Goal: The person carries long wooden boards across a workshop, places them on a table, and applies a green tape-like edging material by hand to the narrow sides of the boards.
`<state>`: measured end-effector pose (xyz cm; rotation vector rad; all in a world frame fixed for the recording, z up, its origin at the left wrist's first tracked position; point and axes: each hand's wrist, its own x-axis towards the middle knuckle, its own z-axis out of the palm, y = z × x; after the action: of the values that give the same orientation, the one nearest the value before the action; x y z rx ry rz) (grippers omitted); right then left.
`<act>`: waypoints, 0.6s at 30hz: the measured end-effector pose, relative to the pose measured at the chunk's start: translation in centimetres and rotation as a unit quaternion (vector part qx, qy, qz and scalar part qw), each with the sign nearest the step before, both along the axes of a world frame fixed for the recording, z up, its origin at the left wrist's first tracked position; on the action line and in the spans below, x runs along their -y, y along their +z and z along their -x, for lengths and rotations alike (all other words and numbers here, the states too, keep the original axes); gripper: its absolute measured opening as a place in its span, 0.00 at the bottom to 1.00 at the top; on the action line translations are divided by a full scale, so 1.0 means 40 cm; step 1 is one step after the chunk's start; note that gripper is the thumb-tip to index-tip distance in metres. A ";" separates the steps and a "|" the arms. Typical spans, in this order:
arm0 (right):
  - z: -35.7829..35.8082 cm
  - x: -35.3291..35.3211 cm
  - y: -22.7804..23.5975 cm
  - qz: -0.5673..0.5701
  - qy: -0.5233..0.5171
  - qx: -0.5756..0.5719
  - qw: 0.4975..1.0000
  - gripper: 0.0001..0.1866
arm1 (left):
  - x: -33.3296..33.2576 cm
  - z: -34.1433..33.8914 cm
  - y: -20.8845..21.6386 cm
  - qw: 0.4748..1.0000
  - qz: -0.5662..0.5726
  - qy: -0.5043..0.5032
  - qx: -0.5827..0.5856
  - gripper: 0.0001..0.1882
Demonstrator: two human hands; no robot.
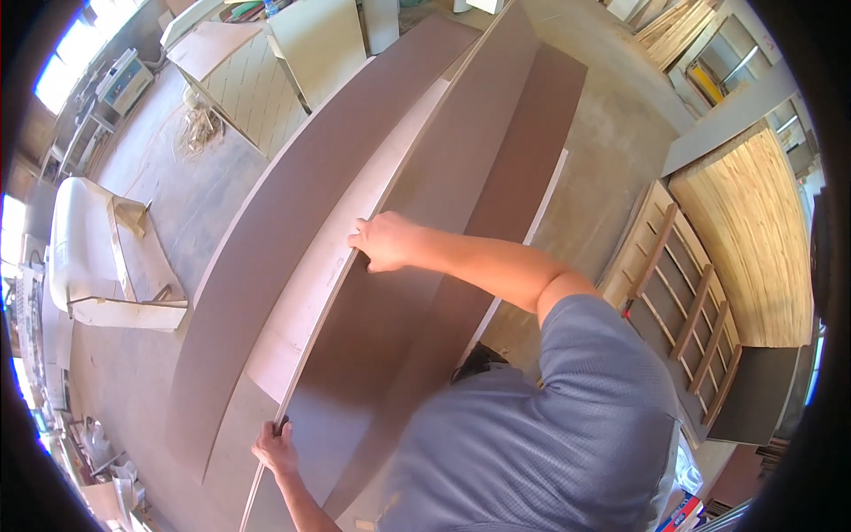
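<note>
A long brown board [355, 328] stands tilted on edge, running from the lower left to the top of the view, its pale narrow edge toward the left. My right hand [387, 241] is closed over that upper edge about midway, with the arm stretched across the board's face. Lower down, near the close end, my left hand [277, 449] grips the same edge, thumb on the brown face. Beneath and left of it lie a pale board [297, 306] and another brown panel [239, 266]. The fingertips behind the edge are partly hidden.
On the left a wrapped white piece [84, 239] rests on the floor beside pale offcuts. Pale cabinets [315, 44] stand at the far side. On the right are a wooden slatted frame [691, 310] and a stack of light wood sheets [753, 239].
</note>
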<state>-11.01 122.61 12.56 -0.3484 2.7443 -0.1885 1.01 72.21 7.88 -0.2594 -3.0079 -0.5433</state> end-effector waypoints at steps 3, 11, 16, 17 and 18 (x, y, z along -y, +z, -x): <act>0.008 0.036 -0.015 -0.021 -0.007 0.007 1.000 0.30 | 0.026 0.013 -0.006 1.000 0.012 0.010 0.019 0.22; 0.103 0.112 -0.089 -0.061 0.016 0.129 0.990 0.26 | 0.118 0.114 -0.127 0.995 0.000 0.015 0.097 0.17; 0.081 0.151 -0.189 -0.068 0.043 0.208 0.975 0.29 | 0.163 0.088 -0.268 0.985 0.010 0.017 0.169 0.20; 0.081 0.145 -0.205 -0.069 0.041 0.211 0.974 0.29 | 0.158 0.081 -0.277 0.978 0.017 0.027 0.204 0.20; 0.077 0.147 -0.219 -0.070 0.056 0.227 0.970 0.29 | 0.172 0.068 -0.300 0.980 0.014 0.022 0.196 0.20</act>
<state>-14.11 116.73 3.81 -0.3681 2.2644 -0.0376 -1.70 65.34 -4.11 -0.0934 -3.3925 -0.6109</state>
